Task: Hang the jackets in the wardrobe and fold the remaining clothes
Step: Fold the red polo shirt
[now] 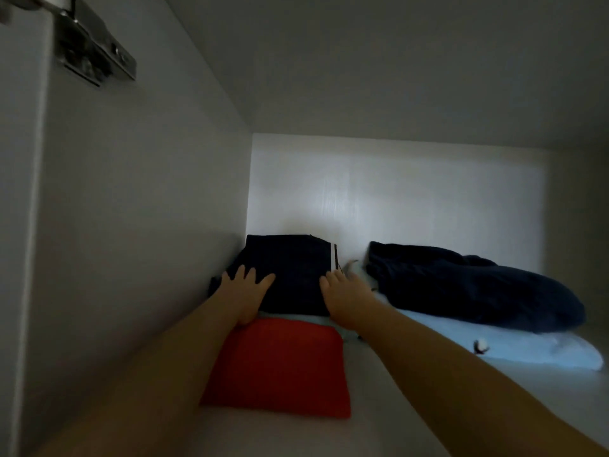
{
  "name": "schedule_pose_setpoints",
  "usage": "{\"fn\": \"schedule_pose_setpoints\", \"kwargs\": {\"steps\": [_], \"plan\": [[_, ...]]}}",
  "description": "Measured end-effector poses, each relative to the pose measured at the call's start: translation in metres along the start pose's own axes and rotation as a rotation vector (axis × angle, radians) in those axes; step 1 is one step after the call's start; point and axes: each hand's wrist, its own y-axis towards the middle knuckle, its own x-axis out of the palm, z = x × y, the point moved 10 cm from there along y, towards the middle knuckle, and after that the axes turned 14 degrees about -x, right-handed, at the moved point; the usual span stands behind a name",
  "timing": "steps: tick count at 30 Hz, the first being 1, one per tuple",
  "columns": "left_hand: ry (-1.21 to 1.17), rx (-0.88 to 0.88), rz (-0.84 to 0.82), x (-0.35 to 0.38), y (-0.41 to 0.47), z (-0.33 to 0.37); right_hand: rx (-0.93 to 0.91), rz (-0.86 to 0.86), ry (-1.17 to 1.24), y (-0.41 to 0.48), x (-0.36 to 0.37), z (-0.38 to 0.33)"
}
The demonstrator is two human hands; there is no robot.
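Both my arms reach deep into a white wardrobe compartment. A folded dark navy garment (293, 272) with a white stripe lies at the back left of the shelf (412, 407). My left hand (245, 293) lies flat on its left side with fingers spread. At the garment's right edge rests my right hand (344, 298), fingers extended. In front of it a folded red garment (280, 364) lies on the shelf. A pale blue edge shows between the two.
To the right, a loose dark navy garment (471, 285) sits on a folded light blue one (514, 344). The wardrobe's left wall (138, 209) runs close beside my left arm. A metal door hinge (95, 51) is at the top left.
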Motion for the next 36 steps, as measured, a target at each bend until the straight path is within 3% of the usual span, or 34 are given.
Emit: {"fn": "schedule_pose_setpoints", "kwargs": {"steps": [3, 6, 9, 11, 12, 14, 16, 18, 20, 23, 27, 30, 32, 34, 36], "plan": [[0.01, 0.017, -0.066, 0.011, 0.004, 0.005, 0.022, -0.028, 0.164, 0.004, 0.023, -0.001], [0.045, -0.002, -0.173, 0.006, -0.002, 0.003, -0.079, -0.014, 0.391, 0.001, 0.02, -0.001], [-0.01, -0.001, -0.231, -0.017, -0.004, 0.009, -0.148, 0.2, 0.734, -0.025, -0.016, 0.027], [-0.079, 0.041, -0.16, -0.042, -0.005, 0.026, -0.026, 0.442, 0.706, -0.056, -0.039, 0.076], [-0.104, 0.064, -0.093, -0.056, -0.005, 0.038, 0.071, 0.478, 0.621, -0.075, -0.038, 0.104], [-0.207, 0.151, -0.013, -0.081, -0.011, 0.073, 0.338, 0.263, 0.445, -0.111, -0.006, 0.157], [-0.413, 0.348, -0.037, -0.099, -0.022, 0.124, 0.557, 0.042, 0.454, -0.153, 0.039, 0.202], [-0.48, 0.509, -0.058, -0.111, -0.037, 0.175, 0.661, -0.021, 0.483, -0.191, 0.071, 0.234], [-0.446, 0.553, -0.069, -0.111, -0.037, 0.218, 0.719, -0.013, 0.499, -0.223, 0.102, 0.264], [-0.583, 0.461, -0.244, -0.101, -0.018, 0.253, 0.787, 0.055, 0.597, -0.259, 0.127, 0.289], [-0.956, 0.078, -0.307, -0.1, 0.027, 0.243, 0.853, 0.179, 0.848, -0.28, 0.139, 0.297], [-0.779, -0.007, -0.307, -0.096, 0.035, 0.251, 0.861, 0.206, 0.814, -0.275, 0.142, 0.316], [-0.638, -0.038, -0.145, -0.12, 0.037, 0.25, 0.786, 0.208, 0.618, -0.256, 0.127, 0.33], [-0.417, 0.045, 0.087, -0.143, 0.047, 0.268, 0.617, 0.169, 0.594, -0.217, 0.123, 0.326], [-0.316, 0.165, 0.098, -0.135, 0.054, 0.3, 0.466, 0.003, 0.668, -0.185, 0.142, 0.309]]}}
